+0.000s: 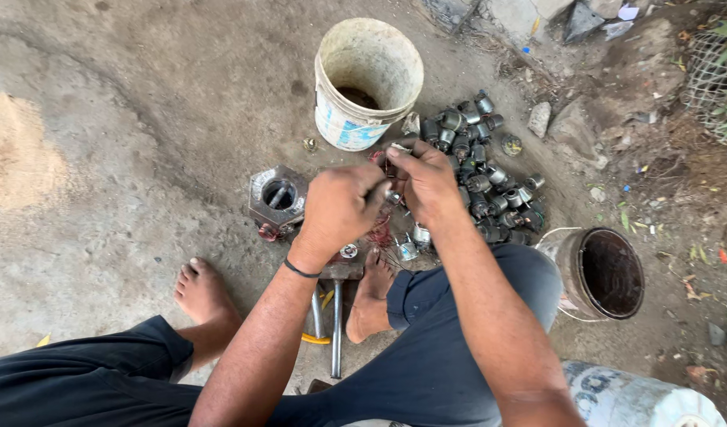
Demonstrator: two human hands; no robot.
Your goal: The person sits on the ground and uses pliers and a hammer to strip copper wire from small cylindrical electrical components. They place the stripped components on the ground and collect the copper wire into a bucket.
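Observation:
Both my hands meet over the ground just above my right foot. My left hand [341,204] is closed around a small metal part [392,194], only its tip showing between the hands. My right hand [425,179] pinches the same small part from the other side, with a pale scrap at its fingertips. Right behind my right hand lies a heap of small grey cylindrical metal parts [484,170]. A hexagonal metal block [278,196] with a round hole sits on the ground left of my left hand.
A dirty white bucket [367,83] stands behind the hands. A rusty dark can [603,273] is at the right, a white drum [640,398] at the lower right. Metal rods and a yellow-handled tool [325,320] lie between my bare feet. Sand pile at far left.

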